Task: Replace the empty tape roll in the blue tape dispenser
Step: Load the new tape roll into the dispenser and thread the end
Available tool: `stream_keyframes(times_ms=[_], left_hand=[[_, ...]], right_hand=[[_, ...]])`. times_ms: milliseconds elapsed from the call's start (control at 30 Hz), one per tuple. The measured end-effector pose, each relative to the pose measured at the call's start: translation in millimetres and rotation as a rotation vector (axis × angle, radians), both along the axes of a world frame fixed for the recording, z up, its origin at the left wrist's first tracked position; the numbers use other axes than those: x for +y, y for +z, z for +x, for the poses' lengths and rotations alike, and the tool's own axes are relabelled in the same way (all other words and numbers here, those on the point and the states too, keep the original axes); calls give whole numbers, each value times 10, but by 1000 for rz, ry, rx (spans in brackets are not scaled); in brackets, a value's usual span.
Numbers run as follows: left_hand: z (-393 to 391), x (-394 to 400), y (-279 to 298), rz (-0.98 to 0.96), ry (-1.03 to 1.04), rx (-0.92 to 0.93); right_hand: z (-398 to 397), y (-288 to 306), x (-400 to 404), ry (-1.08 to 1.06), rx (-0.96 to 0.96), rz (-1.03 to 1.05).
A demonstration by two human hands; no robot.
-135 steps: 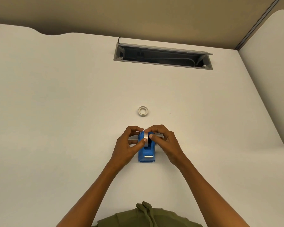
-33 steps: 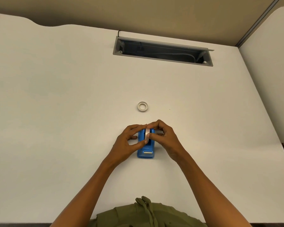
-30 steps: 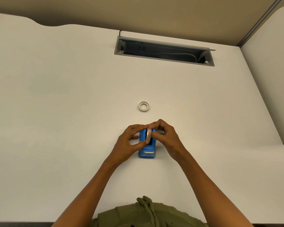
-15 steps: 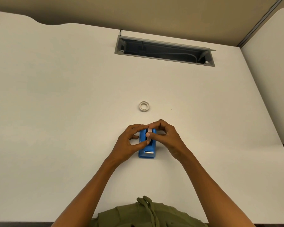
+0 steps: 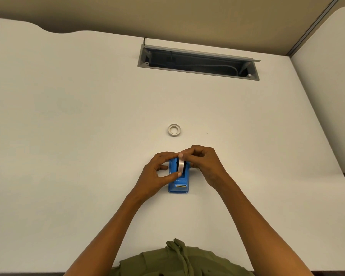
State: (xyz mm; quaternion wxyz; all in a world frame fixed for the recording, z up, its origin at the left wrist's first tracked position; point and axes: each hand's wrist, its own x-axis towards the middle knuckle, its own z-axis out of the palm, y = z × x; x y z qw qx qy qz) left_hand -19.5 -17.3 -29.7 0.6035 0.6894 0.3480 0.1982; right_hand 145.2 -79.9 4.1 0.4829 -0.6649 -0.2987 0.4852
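The blue tape dispenser (image 5: 178, 185) stands on the white desk (image 5: 88, 136), its metal cutter end facing me. A roll of clear tape (image 5: 181, 166) sits upright in the dispenser's slot. My left hand (image 5: 157, 176) pinches the roll from the left, thumb on its near edge. My right hand (image 5: 205, 164) holds the roll's top from the right, fingertips on its far edge. The roll's sides are hidden by my fingers. A small white ring, the empty tape core (image 5: 174, 130), lies flat on the desk beyond the hands.
A grey cable tray opening (image 5: 197, 63) with cables inside is set into the desk at the back. A white partition (image 5: 331, 86) rises at the right. The desk's near edge runs by my green shirt (image 5: 177, 261).
Both hands have stayed on the tape roll over the dispenser, with only small shifts of the fingers. The empty core has not moved.
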Motion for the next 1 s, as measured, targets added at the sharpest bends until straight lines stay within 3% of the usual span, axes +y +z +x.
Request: stream_keyframes(times_ms=[133, 233, 433, 1000], left_hand=[[-9, -2, -3, 8, -10, 3], [-6, -7, -5, 12, 1, 13], [17, -2, -18, 24, 7, 34], [6, -9, -4, 34, -13, -12]], right_hand=[[19, 44, -55, -9, -38, -31], [24, 72, -113, -23, -220, 3], [-24, 155, -88, 159, -558, 55], [-126, 239, -159, 246, -913, 215]])
